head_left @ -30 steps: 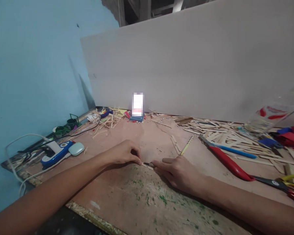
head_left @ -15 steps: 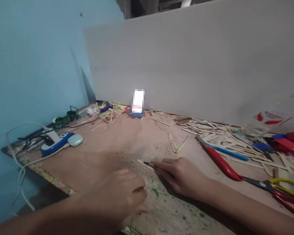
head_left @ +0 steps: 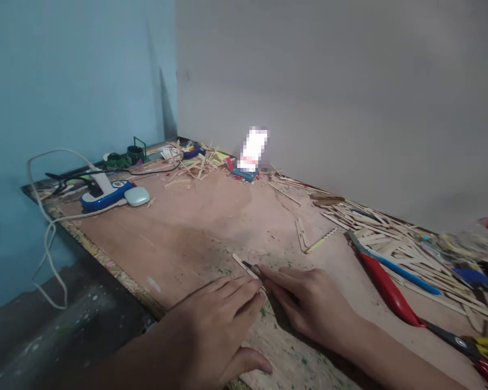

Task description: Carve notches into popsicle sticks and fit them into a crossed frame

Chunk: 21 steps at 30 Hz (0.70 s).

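Observation:
Near the table's front edge, a thin pale wooden stick (head_left: pixel 239 261) lies slanting on the board. My right hand (head_left: pixel 309 295) pinches a small dark blade (head_left: pixel 248 265), whose tip rests at the stick. Beside it my left hand (head_left: pixel 228 319) lies palm down, fingers extended and fingertips at the stick's near part, thumb spread apart. The stick's lower end is hidden under the hands. Green specks dot the wood around them.
A bright phone (head_left: pixel 253 150) leans at the back. Left are a blue power strip (head_left: pixel 106 196) and white cable (head_left: pixel 49 238). On the right are red-handled cutters (head_left: pixel 390 290), scissors (head_left: pixel 459 342), a blue tool (head_left: pixel 406 275) and piled sticks (head_left: pixel 390 244).
My left hand has come in toward the stick and flattened with its fingertips there. My right hand still holds the blade at the stick. The camera view has turned and tilted.

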{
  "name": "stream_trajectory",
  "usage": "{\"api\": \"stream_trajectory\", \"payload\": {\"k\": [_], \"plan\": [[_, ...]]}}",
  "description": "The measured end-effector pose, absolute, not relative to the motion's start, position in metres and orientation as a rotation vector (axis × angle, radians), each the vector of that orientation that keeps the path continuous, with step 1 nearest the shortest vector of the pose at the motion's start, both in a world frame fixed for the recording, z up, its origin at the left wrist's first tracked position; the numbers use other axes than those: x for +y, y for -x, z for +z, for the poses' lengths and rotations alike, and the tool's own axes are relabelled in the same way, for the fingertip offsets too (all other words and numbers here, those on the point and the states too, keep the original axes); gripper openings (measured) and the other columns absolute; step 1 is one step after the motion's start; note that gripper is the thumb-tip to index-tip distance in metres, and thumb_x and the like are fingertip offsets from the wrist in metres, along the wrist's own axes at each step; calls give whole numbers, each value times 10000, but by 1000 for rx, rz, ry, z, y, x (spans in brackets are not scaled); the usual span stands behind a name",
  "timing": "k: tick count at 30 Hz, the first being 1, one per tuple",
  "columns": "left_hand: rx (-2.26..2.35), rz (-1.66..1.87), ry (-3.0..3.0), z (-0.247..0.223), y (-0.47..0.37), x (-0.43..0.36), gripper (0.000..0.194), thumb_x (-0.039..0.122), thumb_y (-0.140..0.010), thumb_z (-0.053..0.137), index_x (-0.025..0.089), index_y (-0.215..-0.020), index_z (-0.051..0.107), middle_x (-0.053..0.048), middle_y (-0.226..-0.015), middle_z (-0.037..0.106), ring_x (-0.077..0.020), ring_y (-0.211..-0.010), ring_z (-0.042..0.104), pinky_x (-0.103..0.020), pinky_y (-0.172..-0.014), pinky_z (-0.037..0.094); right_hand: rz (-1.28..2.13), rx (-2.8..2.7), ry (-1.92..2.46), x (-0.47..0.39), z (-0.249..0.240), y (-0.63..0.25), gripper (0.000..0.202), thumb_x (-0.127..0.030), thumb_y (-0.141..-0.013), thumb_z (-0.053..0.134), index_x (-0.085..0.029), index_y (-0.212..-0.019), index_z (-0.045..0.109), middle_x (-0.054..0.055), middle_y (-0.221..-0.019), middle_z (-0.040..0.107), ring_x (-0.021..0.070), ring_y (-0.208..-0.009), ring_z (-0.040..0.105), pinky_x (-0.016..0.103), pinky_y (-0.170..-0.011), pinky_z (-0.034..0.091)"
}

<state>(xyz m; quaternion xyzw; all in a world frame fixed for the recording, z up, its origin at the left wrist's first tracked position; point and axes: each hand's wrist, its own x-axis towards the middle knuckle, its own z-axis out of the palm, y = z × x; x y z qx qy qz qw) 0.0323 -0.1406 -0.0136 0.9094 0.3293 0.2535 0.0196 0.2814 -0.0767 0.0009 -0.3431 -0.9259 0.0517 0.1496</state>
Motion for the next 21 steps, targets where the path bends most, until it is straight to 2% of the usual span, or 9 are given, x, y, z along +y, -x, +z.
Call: {"api": "stream_trajectory", "payload": {"k": [7, 13, 17, 21], "plan": [[1122, 671, -2833, -5, -33, -140, 727, 665, -1066, 423, 81, -1480, 549, -111, -1525, 620, -247, -1420, 576, -361, -1206, 429, 182, -2649, 931, -76, -2, -281, 272, -275, -1078, 581, -158, -1320, 625, -2, -872, 683, 101, -640, 639, 233, -583, 567], [1146, 635, -2830, 2, -39, -137, 727, 658, -1062, 442, 62, -1457, 571, -92, -1421, 689, -234, -1330, 615, -350, -1095, 475, 79, -2634, 847, -74, -2, -281, 333, -303, -1086, 567, -167, -1389, 589, -9, -848, 666, 93, -599, 604, 219, -541, 533], [1166, 596, -2814, 3, -42, -136, 629, 602, -1081, 446, 90, -1395, 631, -71, -1370, 702, -225, -1264, 631, -352, -1048, 490, 39, -2643, 807, -73, -4, -280, 308, -293, -1089, 558, -157, -1363, 594, -27, -797, 633, 84, -565, 568, 206, -512, 500], [1172, 596, -2826, 4, -44, -136, 599, 552, -1084, 461, 58, -1369, 644, -107, -1353, 696, -248, -1261, 613, -378, -1029, 488, 7, -2639, 791, -72, -4, -278, 272, -283, -1084, 566, -150, -1317, 611, -29, -793, 625, 81, -565, 561, 202, -507, 491]]}}
